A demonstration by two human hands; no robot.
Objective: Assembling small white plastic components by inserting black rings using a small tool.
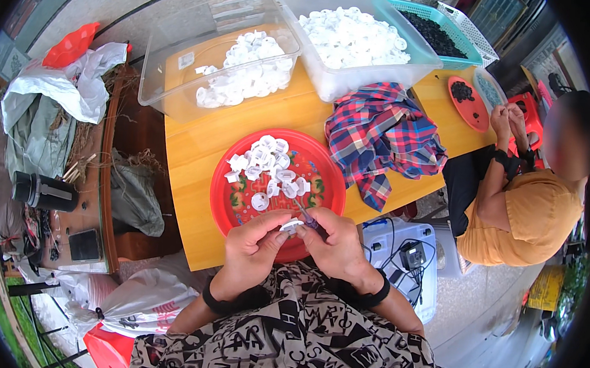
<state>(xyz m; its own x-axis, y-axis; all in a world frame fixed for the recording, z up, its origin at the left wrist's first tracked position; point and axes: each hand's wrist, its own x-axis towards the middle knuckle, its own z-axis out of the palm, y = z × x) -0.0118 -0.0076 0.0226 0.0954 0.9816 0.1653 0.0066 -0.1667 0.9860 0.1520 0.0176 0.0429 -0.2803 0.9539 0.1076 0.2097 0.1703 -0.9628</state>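
Just over the near rim of the red tray (pixel 217 195), my two hands meet. My left hand (pixel 253 245) pinches a small round white plastic part (pixel 291 226) between thumb and fingers. In my right hand (pixel 339 250) is a small tool with a purple handle (pixel 310 219) and a thin metal shaft, like a screwdriver. The right thumb is at the white part too. Its shaft points up and away, toward the loose parts. Several similar white parts (pixel 262 158) lie heaped in the tray, mostly in its far left half.
Two clear plastic bins (pixel 153 82) (pixel 423 64) of white parts stand at the back. A plaid cloth (pixel 384 135) lies right of the tray. Farther right, a person (pixel 522 207) works by a red plate (pixel 474 118) with black pieces. Left is a side table (pixel 92 204) with a black flask (pixel 45 192).
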